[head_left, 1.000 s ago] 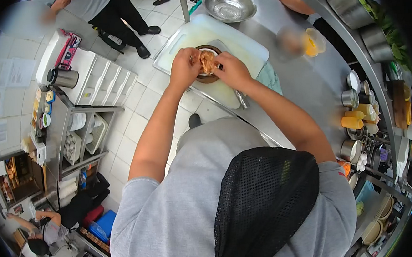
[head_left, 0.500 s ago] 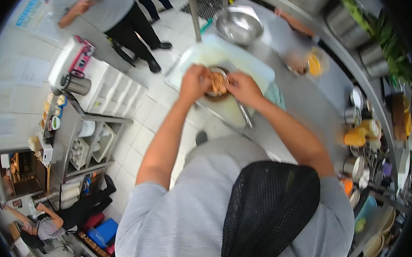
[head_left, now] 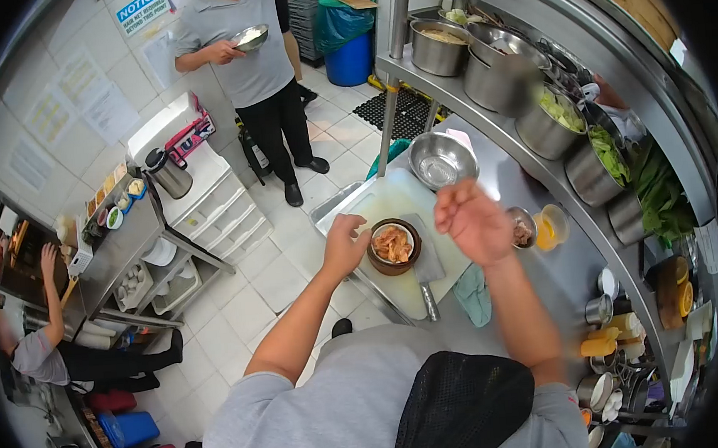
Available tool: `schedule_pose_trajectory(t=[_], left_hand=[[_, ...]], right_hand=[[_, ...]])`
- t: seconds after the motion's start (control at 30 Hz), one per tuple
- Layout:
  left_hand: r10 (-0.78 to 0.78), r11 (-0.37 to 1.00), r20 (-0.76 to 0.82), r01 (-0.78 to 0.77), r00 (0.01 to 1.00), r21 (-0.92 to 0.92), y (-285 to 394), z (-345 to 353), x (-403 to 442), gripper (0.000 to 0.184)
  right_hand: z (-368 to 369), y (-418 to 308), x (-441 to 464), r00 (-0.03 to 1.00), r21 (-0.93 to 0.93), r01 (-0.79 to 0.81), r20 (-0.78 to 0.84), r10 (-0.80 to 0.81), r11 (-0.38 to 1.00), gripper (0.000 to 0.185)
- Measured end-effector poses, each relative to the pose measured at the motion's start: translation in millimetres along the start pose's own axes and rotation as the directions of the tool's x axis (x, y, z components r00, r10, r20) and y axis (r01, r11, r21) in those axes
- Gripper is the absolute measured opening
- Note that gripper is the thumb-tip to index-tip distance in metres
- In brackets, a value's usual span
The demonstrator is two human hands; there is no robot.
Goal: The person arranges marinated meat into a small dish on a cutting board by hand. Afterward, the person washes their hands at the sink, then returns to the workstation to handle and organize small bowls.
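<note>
Left hand [head_left: 345, 246] stretched forward, loosely curved, right hand [head_left: 474, 224] raised, half curled

Brown pot [head_left: 392, 267], orange food [head_left: 392, 244] — green cloth [head_left: 471, 296]

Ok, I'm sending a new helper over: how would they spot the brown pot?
Find the steel counter, then the pale cutting board on it. On that board, just left of the broad-bladed cleaver and beside the person's left hand, stands the round brown pot. Unlike the shiny steel bowl near the board's far end, it is dark-walled, with orange-brown food inside.
</note>
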State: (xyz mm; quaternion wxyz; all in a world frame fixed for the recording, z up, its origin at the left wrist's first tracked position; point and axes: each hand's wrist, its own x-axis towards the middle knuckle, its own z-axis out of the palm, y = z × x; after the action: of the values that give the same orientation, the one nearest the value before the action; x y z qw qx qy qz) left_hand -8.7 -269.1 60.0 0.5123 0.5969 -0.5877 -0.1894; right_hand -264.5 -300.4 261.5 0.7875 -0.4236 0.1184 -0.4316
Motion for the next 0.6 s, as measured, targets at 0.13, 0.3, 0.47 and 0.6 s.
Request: schedule_pose_trajectory(t=[0.13, 0.3, 0.47, 0.6], left_hand=[[-0.089, 0.994, -0.001, 0.089, 0.996, -0.059, -12, -3, -8, 0.025], [-0.144, 0.982, -0.044, 0.138, 0.989, -0.129, -17, -8, -12, 0.023], [-0.173, 0.972, -0.061, 0.16, 0.983, -0.17, -17, -11, -14, 0.023], [-0.218, 0.957, -0.053, 0.203, 0.974, -0.208, -26, -17, -16, 0.021]], right_hand=[[96, -98, -14, 0.778, 0.292, 0.157, 0.552, -0.3, 0.943, 0.035], [124, -168, -70, 0.694, 0.389, 0.36, 0.495, -0.522, 0.848, 0.028], [134, -155, -47, 0.591, 0.447, 0.386, 0.551, -0.589, 0.807, 0.038], [96, -112, -20, 0.695, 0.178, 0.327, 0.62, -0.364, 0.928, 0.055]])
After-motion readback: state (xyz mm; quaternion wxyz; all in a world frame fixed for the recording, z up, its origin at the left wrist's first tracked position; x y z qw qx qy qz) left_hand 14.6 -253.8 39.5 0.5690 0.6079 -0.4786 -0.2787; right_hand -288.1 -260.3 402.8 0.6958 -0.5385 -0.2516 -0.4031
